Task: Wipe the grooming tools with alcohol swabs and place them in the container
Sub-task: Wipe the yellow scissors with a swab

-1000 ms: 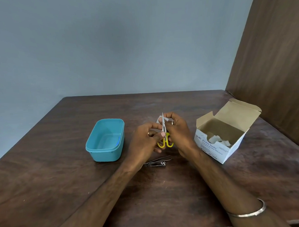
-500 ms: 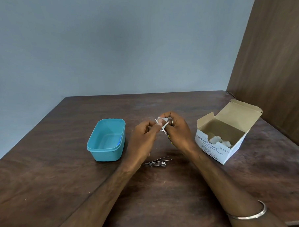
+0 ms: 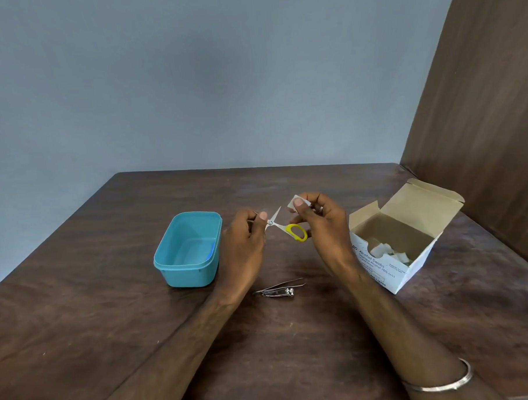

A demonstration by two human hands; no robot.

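Observation:
Small scissors (image 3: 283, 227) with yellow handles hang above the table's middle, blades spread apart. My left hand (image 3: 246, 246) pinches them near the pivot and one blade. My right hand (image 3: 321, 224) pinches a white alcohol swab (image 3: 296, 202) between thumb and fingers, just right of the blades' tips and apart from them. One yellow handle loop shows beside my right palm. A teal plastic container (image 3: 187, 248), open with nothing inside, stands left of my left hand. Metal tweezers (image 3: 283, 285) and a nail clipper (image 3: 279, 293) lie on the table below my hands.
An open white box of alcohol swabs (image 3: 392, 248) stands at the right, flaps up, with several loose swabs inside. A brown wooden panel (image 3: 480, 114) rises along the table's right side. The dark wooden table (image 3: 111, 327) spreads around everything.
The scissors have turned from upright to slanted with blades now spread. My right hand with the swab has come off the blades and moved slightly right; my left hand shifted left.

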